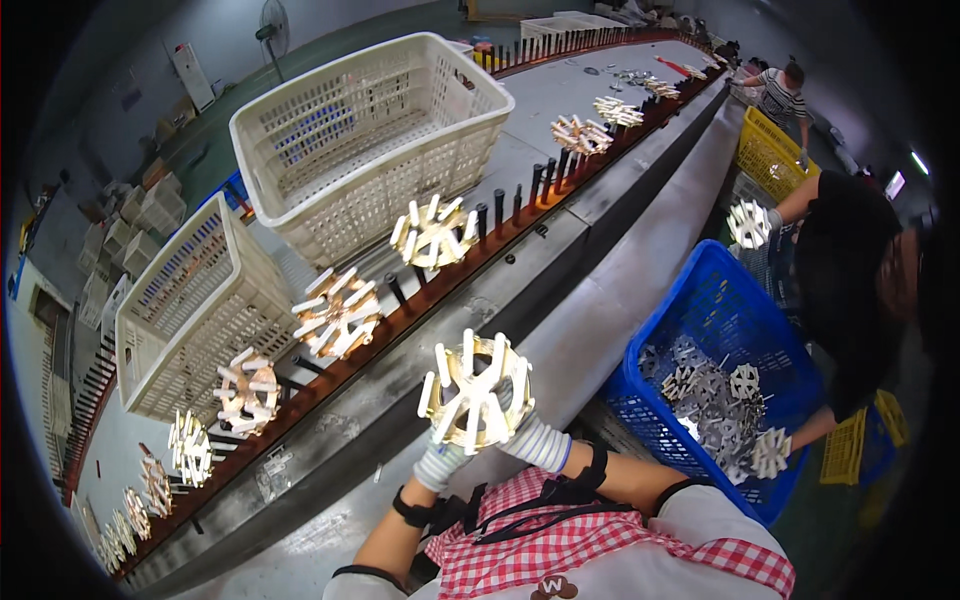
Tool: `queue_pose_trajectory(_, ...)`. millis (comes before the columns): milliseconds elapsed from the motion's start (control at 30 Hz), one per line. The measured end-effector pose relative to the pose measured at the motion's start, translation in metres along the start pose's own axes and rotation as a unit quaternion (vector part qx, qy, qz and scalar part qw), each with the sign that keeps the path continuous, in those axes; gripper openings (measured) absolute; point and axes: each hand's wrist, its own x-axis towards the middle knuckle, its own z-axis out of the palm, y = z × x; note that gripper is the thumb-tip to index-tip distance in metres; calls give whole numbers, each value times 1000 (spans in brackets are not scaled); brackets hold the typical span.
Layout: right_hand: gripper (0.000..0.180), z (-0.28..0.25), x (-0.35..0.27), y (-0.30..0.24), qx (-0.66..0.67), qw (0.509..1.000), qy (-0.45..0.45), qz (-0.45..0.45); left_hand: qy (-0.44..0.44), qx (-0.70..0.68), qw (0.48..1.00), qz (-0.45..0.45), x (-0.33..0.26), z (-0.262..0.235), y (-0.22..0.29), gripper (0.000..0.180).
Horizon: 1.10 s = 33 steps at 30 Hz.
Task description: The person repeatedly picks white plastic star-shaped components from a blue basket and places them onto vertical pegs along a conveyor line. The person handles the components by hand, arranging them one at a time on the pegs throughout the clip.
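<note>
My left hand (441, 462), in a white striped glove, holds the lower left rim of a round metal piece (474, 392) with pale bars around its ring. The lower right of that same piece is gripped by my right hand (538, 440), gloved alike. Most of my fingers are hidden behind it. It is raised over the metal ledge in front of me. Beyond it, similar round pieces sit on dark upright pegs along a rail: a brassy one (434, 234), a coppery one (340, 313) and another (247, 391) lower left.
A large white crate (375, 165) and a smaller one (190, 310) stand behind the peg rail (420, 298). To my right, a blue crate (650, 400) contains many round pieces. Beside it, a co-worker in black (850, 270) has a piece in each hand. A yellow crate (775, 155) stands farther off.
</note>
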Motion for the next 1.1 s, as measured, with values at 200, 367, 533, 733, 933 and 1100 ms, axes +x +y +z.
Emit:
queue_pose_trajectory(200,60,-119,28,-61,-449,893,-12,-33,139,163,948,235,144,52,11,49)
queue_pose_trajectory(367,51,-229,5,-103,-384,919,87,-8,270,308,905,117,319,78,11,42)
queue_pose_trajectory(533,43,-353,-50,-91,-401,905,132,54,285,433,855,-5,441,57,-24,43)
queue_pose_trajectory(733,41,-458,-119,-89,-355,887,230,186,212,426,848,-235,477,68,-23,44)
queue_pose_trajectory(933,40,-519,-120,-68,-328,881,256,225,342,335,877,-44,458,74,-24,30)
queue_pose_trajectory(1100,37,-529,-68,-60,-332,915,176,150,355,476,805,-12,441,62,-92,34)
